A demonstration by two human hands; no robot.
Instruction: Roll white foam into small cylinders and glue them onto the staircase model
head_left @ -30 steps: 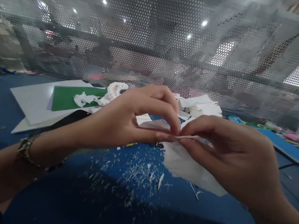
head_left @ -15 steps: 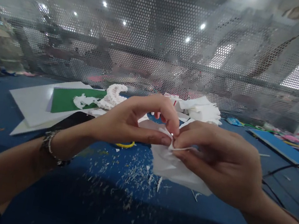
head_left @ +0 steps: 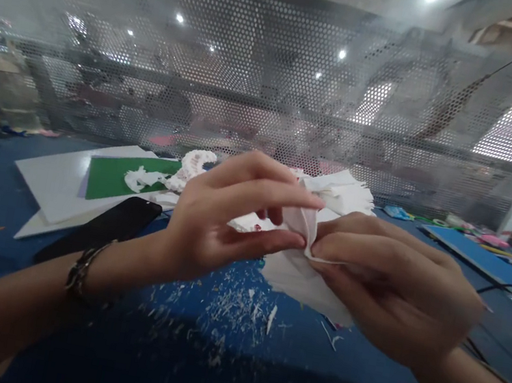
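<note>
A thin white sheet of tissue paper is gathered and folded up between my two hands above the blue table. My right hand pinches the gathered part between thumb and bent fingers. From the other side, my left hand touches the raised fold, thumb tip below and index fingertip at its top, with the fold between them. The lower part of the sheet spreads out under my right hand, which hides some of it. White paper scraps lie scattered below.
A black phone lies by my left forearm, beside white sheets and a green sheet. Crumpled white paper and a white paper stack sit behind my hands. At right are a blue board and a cable. Perforated metal panels stand behind.
Both hands have shifted slightly right with the tissue paper. My left index finger has straightened and lifted away from the thumb, and the fold stands taller. More of the phone shows.
</note>
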